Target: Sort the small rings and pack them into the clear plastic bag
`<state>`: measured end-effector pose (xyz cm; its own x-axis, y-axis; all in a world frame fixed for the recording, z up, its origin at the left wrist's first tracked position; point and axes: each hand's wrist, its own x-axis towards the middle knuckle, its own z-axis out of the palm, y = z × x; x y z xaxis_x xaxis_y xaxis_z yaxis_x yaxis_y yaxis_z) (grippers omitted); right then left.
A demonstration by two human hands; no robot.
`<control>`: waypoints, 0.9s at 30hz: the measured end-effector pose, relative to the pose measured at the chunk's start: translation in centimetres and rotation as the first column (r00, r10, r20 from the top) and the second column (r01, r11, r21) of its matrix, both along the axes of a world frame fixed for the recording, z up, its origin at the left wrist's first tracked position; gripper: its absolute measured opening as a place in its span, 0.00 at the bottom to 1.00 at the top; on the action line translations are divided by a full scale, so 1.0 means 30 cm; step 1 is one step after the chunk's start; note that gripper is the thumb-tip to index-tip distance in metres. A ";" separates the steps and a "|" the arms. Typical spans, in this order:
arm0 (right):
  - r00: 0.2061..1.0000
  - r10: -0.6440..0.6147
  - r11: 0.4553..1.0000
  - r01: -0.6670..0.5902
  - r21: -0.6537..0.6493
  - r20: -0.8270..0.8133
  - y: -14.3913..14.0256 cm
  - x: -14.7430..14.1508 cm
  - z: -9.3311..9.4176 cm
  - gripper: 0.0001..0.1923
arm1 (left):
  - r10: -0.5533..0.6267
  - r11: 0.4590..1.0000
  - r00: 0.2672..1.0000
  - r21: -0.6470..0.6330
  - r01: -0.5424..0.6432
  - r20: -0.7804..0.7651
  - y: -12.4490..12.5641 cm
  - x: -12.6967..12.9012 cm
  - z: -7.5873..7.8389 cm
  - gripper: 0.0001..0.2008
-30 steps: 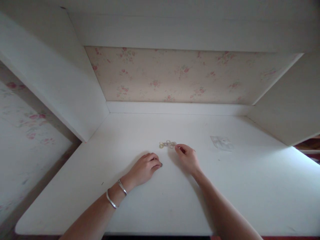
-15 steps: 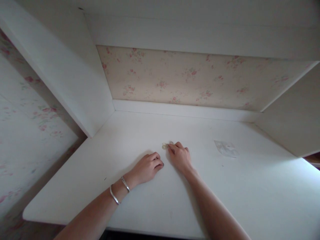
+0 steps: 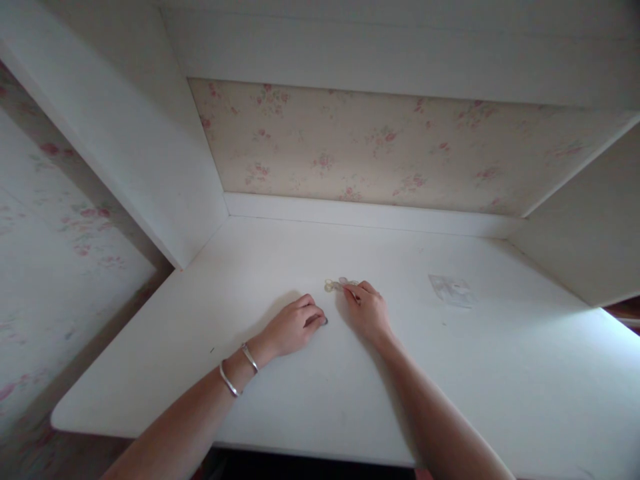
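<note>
A small cluster of pale metal rings (image 3: 332,285) lies near the middle of the white desk top (image 3: 300,393). My right hand (image 3: 367,308) rests on the desk with its fingertips touching the right end of the rings. My left hand (image 3: 294,327) lies curled on the desk just left of it, fingers closed, a short way in front of the rings. Whether it holds anything is hidden. Two silver bangles (image 3: 237,369) circle my left wrist.
A small clear plastic bag (image 3: 451,291) lies flat on the desk to the right. White side panels wall in the desk on both sides, with floral wallpaper (image 3: 370,147) behind and a shelf above. The desk's front edge runs close to me.
My right hand slid left onto the rings, covering most of them, then drew back slightly so their left end shows. My left hand stayed curled in place.
</note>
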<state>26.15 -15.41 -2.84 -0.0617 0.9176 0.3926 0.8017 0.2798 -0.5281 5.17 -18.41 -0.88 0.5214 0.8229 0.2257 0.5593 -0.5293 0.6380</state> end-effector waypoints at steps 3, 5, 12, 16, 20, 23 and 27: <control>0.995 0.084 0.996 -0.083 0.017 -0.047 -0.037 -0.005 0.020 0.14 | 0.093 0.993 0.990 -0.078 -0.085 0.107 0.018 -0.006 -0.005 0.10; 0.981 0.193 0.981 -0.192 0.005 -0.036 -0.071 -0.016 0.033 0.14 | 0.143 0.985 0.978 -0.115 -0.127 0.150 0.033 -0.011 -0.005 0.10; 0.899 0.427 0.904 -0.423 -0.061 0.094 -0.141 -0.055 0.044 0.13 | 0.202 0.969 0.960 -0.183 -0.168 0.192 0.050 -0.021 0.002 0.09; 0.889 0.446 0.893 -0.433 -0.125 0.105 -0.138 -0.057 0.045 0.14 | 0.199 0.968 0.963 -0.188 -0.164 0.183 0.050 -0.022 0.004 0.10; 0.883 0.454 0.885 -0.431 -0.179 0.120 -0.139 -0.061 0.054 0.15 | 0.191 0.971 0.966 -0.180 -0.160 0.173 0.052 -0.022 0.002 0.10; 0.868 0.477 0.872 -0.450 -0.191 0.134 -0.141 -0.062 0.061 0.16 | 0.187 0.971 0.968 -0.177 -0.158 0.164 0.051 -0.021 0.001 0.10; 0.894 0.432 0.899 -0.414 -0.145 0.123 -0.137 -0.055 0.061 0.16 | 0.191 0.971 0.969 -0.174 -0.164 0.155 0.051 -0.021 -0.001 0.10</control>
